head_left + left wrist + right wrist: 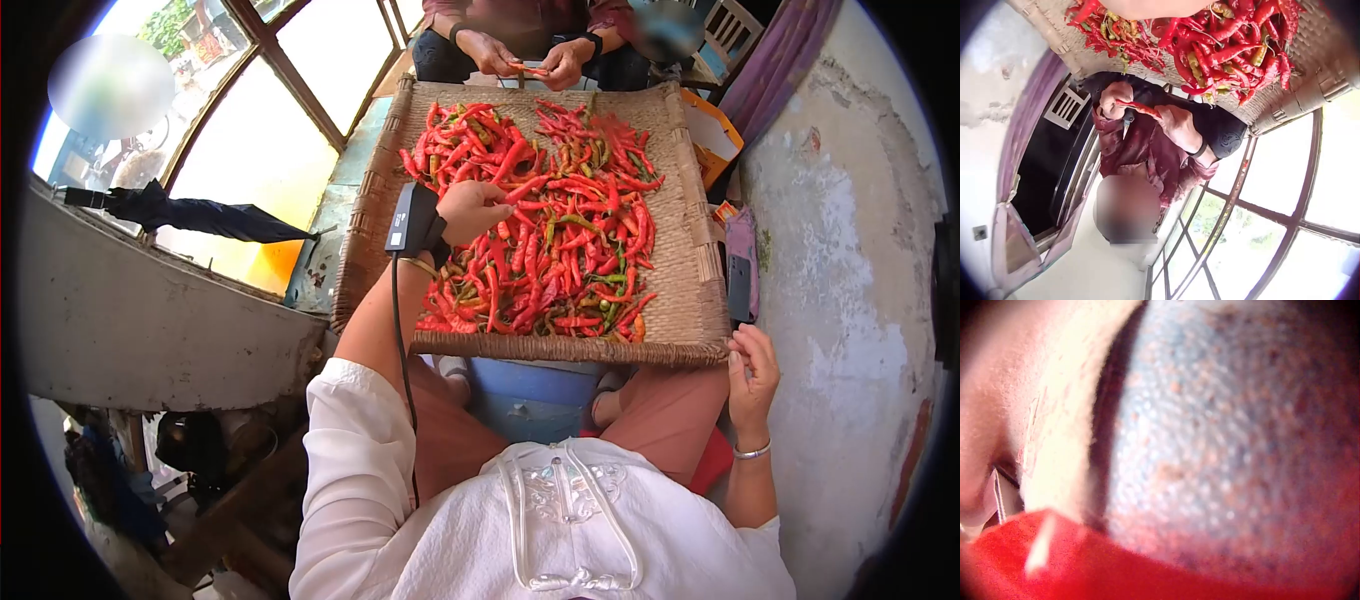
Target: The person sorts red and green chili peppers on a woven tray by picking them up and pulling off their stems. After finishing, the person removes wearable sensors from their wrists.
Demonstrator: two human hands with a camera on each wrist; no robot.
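Note:
Red chili peppers (520, 265), a few green or brownish, lie heaped on a flat woven tray (685, 215). My left hand (470, 212) is over the left part of the heap, fingers bent. A red chili lies right at its fingertips; I cannot tell whether they pinch it. Only a strip of this hand (1154, 5) shows at the top of the left wrist view. My right hand (752, 375) rests by the tray's near right corner, fingers loosely bent at the rim, holding nothing. Blurred skin and red cloth (1166, 569) fill much of the right wrist view.
Across the tray, a person's hands (1175, 128) hold a red chili. A folded black umbrella (215, 215) lies by the window on the left. Beside the tray's right edge are a phone (739, 288) and an orange-edged container (712, 135), near the wall (830, 300).

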